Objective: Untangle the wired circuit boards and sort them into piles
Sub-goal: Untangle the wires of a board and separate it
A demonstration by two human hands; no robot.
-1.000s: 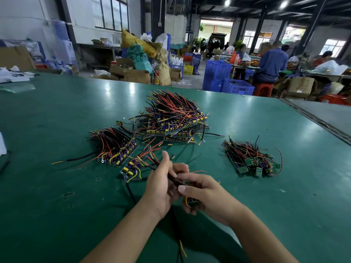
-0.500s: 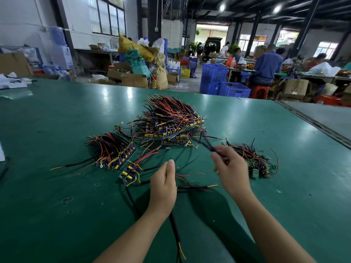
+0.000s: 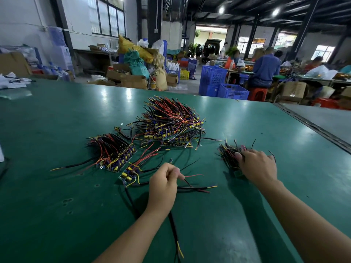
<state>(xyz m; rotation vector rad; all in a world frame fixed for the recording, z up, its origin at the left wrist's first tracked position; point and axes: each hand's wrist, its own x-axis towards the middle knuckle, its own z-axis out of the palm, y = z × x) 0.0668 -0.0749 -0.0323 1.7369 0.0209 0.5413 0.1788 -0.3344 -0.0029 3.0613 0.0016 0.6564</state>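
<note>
Pinching thin wires (image 3: 191, 184), left hand (image 3: 163, 184) was likely teasing the next board (image 3: 128, 177) free; right hand (image 3: 256, 166) covered the small pile (image 3: 228, 156), probably seating one there, grip unclear.

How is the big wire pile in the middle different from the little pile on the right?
The big pile is heaped high and wide; the little pile is low and small. The big pile shows many yellow parts; the little pile shows a green board. The right hand rests on the little pile; no hand touches the big pile. Both are tangles of red, black and yellow wires on the green table.
</note>
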